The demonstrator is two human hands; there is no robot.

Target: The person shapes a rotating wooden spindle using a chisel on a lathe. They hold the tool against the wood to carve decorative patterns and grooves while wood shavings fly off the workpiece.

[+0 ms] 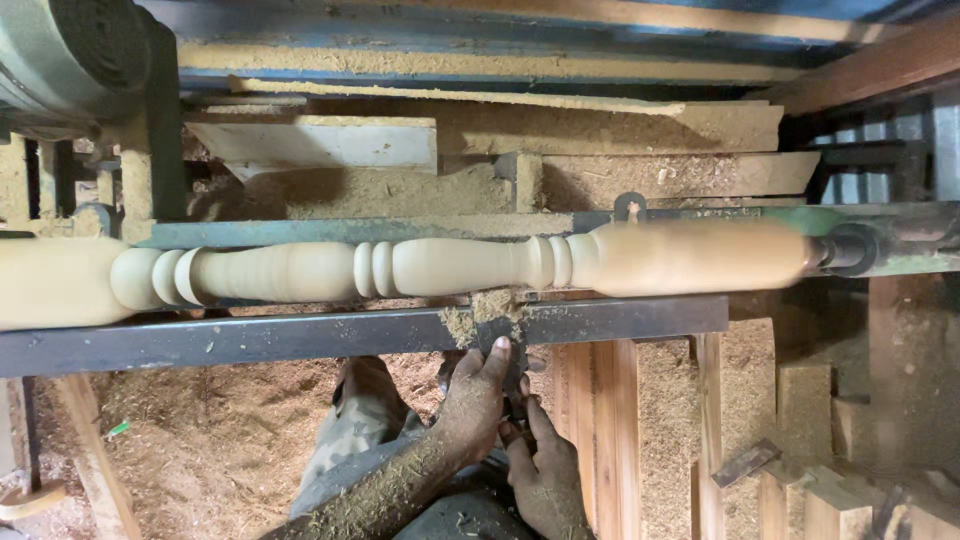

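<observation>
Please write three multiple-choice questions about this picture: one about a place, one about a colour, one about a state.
1. Where is the pale turned wooden spindle?
A. on the floor
B. mounted across the lathe, above the dark metal tool rest bar
C. in a hand

2. What colour is the sawdust on the floor?
A. tan
B. white
C. black

3. What are the left hand and the right hand doing?
A. hanging apart
B. gripping the spindle
C. meeting at a dark tool against the bar

Answers: 1 B, it spans the frame between the ends; 2 A, tan dust lies everywhere; 3 C, fingers press the tool.
</observation>
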